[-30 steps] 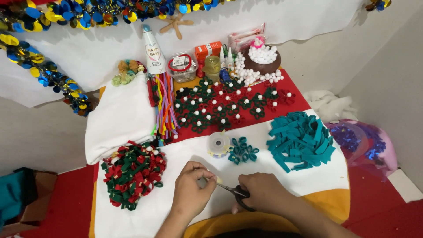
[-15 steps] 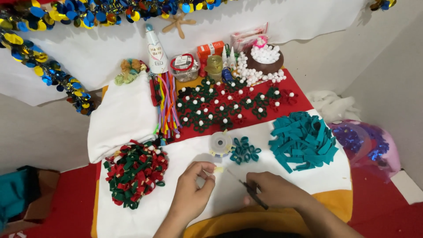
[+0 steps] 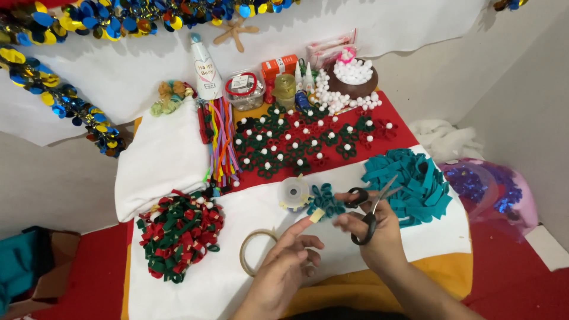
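Observation:
My right hand (image 3: 379,243) grips black-handled scissors (image 3: 368,208), blades pointing up and right over the white cloth (image 3: 195,290). My left hand (image 3: 283,269) reaches forward with a small yellowish piece of tape (image 3: 317,215) at the tip of its index finger and thumb. The tape piece sits just below a teal felt loop flower (image 3: 325,200). A tape roll (image 3: 253,253) lies flat on the cloth beside my left wrist. A small clear round container (image 3: 294,192) stands left of the flower.
A pile of teal felt strips (image 3: 412,181) lies at the right, red and green bows (image 3: 179,232) at the left. Behind are felt flowers with white pompoms on a red mat (image 3: 391,139), pipe cleaners (image 3: 220,145), a pompom bowl (image 3: 353,80) and a folded white cloth (image 3: 160,157).
Both hands have moved away from me toward the teal flower. The tape roll has left my left hand and lies on the cloth. A cut tape piece sits on my left fingertip.

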